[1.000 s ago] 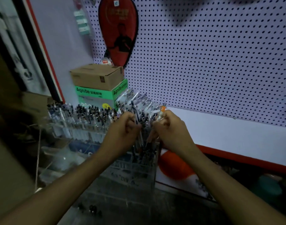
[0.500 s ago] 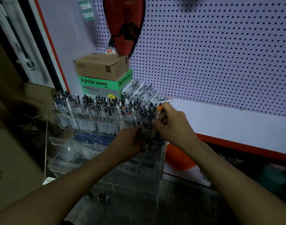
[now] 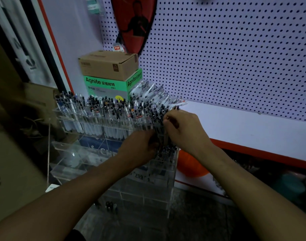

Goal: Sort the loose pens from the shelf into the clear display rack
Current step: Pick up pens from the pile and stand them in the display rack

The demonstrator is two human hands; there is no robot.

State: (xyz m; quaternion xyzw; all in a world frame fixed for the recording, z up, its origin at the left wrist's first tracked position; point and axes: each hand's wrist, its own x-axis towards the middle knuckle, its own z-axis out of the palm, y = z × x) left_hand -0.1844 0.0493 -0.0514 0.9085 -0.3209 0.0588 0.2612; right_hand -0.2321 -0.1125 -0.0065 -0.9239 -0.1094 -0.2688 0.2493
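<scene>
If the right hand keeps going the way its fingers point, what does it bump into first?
Probably the pens standing in the clear display rack. The right hand points left and slightly down, fingertips already among the pens at the rack's right end. The left hand sits just below; depth is hard to judge.

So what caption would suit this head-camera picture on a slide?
Both hands, left and right, work pens into the right end of a clear rack beside a pegboard shelf.

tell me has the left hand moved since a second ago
Yes. The left hand has dropped from the top row of pens to a lower tier of the clear display rack, nearer its right front corner.
</scene>
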